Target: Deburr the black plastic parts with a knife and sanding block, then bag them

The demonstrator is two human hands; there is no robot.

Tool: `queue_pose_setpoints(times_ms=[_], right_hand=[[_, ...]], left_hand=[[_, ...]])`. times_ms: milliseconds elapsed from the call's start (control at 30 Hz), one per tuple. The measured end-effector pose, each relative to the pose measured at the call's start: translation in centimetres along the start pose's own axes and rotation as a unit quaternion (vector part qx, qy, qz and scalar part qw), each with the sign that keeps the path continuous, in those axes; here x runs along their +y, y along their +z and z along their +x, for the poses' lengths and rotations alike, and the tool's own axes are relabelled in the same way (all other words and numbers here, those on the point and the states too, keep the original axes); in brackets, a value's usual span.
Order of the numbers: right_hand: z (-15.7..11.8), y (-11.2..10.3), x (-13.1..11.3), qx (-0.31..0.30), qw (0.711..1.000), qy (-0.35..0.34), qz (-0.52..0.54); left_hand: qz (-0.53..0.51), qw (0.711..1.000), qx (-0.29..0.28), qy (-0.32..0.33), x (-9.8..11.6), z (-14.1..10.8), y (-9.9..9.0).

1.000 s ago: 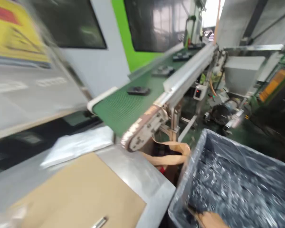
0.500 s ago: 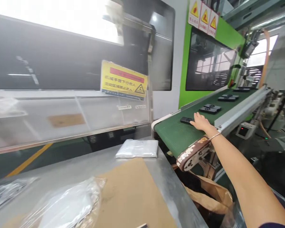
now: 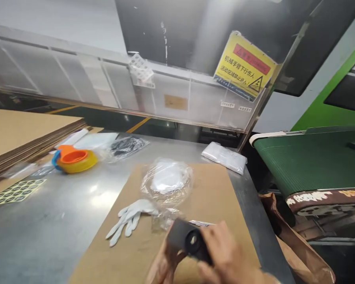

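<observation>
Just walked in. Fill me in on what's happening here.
A person is handling a black part with a round ring on its face, above a cardboard sheet on a metal table. The left hand holds it; the right hand, blurred, is at its right side. A white glove lies on the cardboard, and a green conveyor belt stands to the right.

Your L hand (image 3: 162, 260) & R hand (image 3: 225, 250), 2 total, on 1 blk part (image 3: 179, 235); 1 wht glove (image 3: 132, 217) L of them, 1 sticker sheet (image 3: 14, 191) far L, 1 conveyor (image 3: 304, 165) R.
</observation>
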State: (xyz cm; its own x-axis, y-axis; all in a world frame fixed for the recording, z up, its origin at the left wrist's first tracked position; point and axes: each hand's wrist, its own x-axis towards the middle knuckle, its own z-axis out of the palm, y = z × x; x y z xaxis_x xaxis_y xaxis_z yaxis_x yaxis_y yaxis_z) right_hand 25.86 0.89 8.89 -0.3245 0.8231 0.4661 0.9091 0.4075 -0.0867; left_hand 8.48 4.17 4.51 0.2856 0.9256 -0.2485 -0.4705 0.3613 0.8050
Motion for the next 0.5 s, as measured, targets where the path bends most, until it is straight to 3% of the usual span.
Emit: queue_pose_setpoints(times_ms=[33,100,200,267,367,433,500], right_hand=[[-0.1,2.0,-1.9,0.037,0.998,-0.04,0.022],[-0.1,5.0,-4.0,0.033,0.992,-0.037,0.116],[-0.1,8.1,-3.8,-0.026,0.983,0.089,0.159],[-0.3,10.2,-3.0,-0.047,0.982,0.146,0.11],[-1.1,12.9,-2.3,-0.067,0.982,0.144,0.104],[-1.6,13.1,-2.3,-0.08,0.979,0.131,0.133],[-1.5,11.6,-2.7,-0.095,0.974,0.12,0.167]], left_hand=[[-0.062,0.997,0.038,-0.024,0.4,0.2,0.1],[-0.113,0.985,0.113,-0.06,1.2,0.1,-0.2],[-0.061,0.985,0.16,-0.028,2.0,-0.9,-1.9],[0.014,0.991,0.129,0.031,2.1,-1.8,-3.3],[0.133,0.986,0.041,0.087,2.0,-2.8,-5.4],[0.223,0.968,-0.013,0.117,2.1,-3.2,-6.7],[0.318,0.933,-0.051,0.161,2.4,-3.3,-7.7]])
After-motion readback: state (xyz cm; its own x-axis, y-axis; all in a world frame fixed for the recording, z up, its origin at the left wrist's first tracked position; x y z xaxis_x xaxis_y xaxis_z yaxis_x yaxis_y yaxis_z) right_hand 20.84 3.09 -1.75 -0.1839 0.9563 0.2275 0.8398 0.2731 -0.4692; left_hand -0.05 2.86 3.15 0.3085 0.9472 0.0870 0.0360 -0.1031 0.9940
